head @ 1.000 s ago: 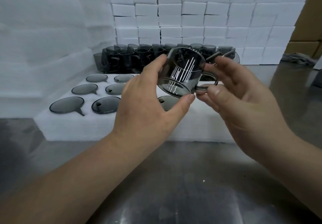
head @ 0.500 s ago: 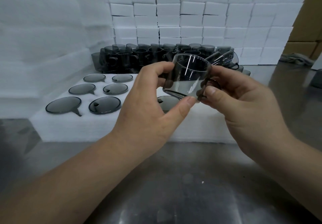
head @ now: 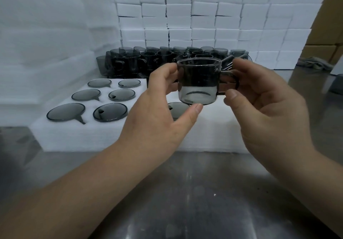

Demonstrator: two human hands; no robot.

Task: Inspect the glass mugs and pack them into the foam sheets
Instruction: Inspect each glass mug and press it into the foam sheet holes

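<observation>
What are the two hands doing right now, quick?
The left hand holds the glass mug by its body, thumb under the base.
The right hand pinches the same mug by its handle.

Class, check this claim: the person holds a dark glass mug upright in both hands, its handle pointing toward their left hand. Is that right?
Not quite. The head view shows the glass mug upright in both hands, but its handle points toward the right hand, not the left hand.
</observation>
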